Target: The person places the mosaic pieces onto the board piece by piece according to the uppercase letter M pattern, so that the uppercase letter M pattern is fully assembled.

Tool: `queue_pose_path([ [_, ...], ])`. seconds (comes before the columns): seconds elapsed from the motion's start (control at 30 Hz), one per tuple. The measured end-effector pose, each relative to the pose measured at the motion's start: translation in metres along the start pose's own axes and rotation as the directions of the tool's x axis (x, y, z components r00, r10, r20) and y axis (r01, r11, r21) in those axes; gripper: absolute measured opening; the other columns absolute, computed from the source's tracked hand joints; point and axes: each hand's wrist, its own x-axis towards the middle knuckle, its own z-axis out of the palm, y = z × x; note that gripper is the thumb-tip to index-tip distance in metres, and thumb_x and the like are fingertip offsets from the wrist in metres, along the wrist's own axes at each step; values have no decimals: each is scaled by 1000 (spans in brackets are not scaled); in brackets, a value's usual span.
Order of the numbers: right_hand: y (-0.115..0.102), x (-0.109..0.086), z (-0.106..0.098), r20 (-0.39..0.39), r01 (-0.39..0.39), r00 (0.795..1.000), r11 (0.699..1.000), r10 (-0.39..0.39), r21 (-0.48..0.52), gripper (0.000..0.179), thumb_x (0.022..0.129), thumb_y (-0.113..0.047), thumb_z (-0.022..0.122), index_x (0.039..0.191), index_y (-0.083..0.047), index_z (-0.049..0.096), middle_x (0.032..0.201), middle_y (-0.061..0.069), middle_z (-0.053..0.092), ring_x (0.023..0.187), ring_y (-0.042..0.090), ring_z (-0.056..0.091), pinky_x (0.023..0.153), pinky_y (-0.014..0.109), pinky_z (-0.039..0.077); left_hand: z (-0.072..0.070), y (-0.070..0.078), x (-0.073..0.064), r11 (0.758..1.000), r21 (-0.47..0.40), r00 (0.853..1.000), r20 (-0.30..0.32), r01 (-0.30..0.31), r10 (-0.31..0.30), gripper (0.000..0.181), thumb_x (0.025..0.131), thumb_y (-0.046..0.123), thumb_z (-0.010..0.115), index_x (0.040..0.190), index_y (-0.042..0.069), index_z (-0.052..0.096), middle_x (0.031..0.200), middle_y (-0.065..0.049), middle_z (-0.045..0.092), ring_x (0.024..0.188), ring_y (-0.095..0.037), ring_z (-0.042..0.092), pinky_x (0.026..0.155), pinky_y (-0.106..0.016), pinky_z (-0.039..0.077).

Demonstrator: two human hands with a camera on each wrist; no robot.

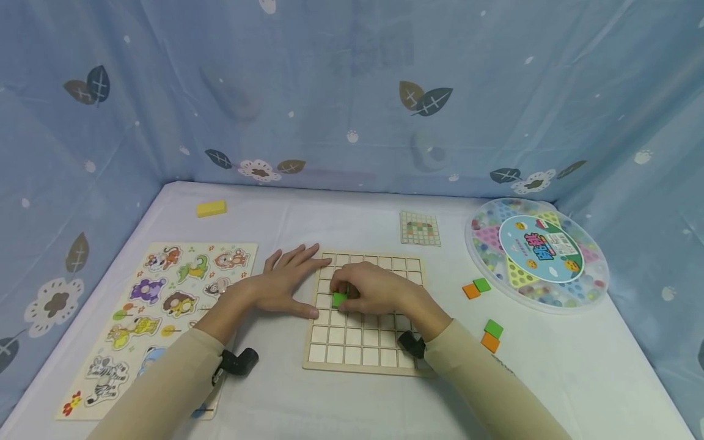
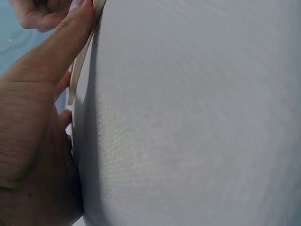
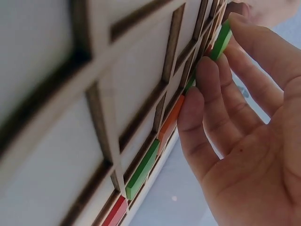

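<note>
My right hand (image 1: 374, 290) pinches a small green tile (image 3: 221, 41) between thumb and fingers, over the left part of a wooden grid board (image 1: 363, 369). The held tile is tilted against the board in the right wrist view. Several tiles lie in the grid there, among them an orange tile (image 3: 170, 120), another green tile (image 3: 142, 169) and a red tile (image 3: 115, 213); in the head view my right hand hides them. With fingers spread, my left hand (image 1: 283, 284) rests at the board's left edge, and its thumb touches that edge.
A patterned card (image 1: 420, 228) lies behind the board. To the right are loose orange (image 1: 470, 291) and green tiles (image 1: 494, 329), beside a round marble game (image 1: 541, 250). An animal puzzle board (image 1: 165, 269) lies left, with a yellow block (image 1: 211, 208) beyond it.
</note>
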Motion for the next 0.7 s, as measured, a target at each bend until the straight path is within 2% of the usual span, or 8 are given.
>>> queue_pose_path([
  [0.47, 0, 2, 3, 2, -11, 1000, 999, 11, -42, 19, 96, -18, 75, 114, -16, 70, 104, -6, 66, 87, 11, 62, 81, 25, 52, 1, 0, 0, 1000, -8, 1000, 3, 2, -2, 104, 82, 68, 75, 164, 28, 25, 174, -7, 1, 159, -36, -2, 119, -70, -3],
  [0.7, 1, 1, 0, 5, 0, 1000, 1000, 0, -20, 17, 96, -16, 74, 113, -15, 70, 102, -6, 68, 86, 7, 61, 80, 25, 53, 1, 0, 0, 1000, -4, 1000, 1, 4, -4, 104, 82, 69, 74, 164, 29, 25, 174, -6, 1, 159, -35, -2, 120, -69, -3],
])
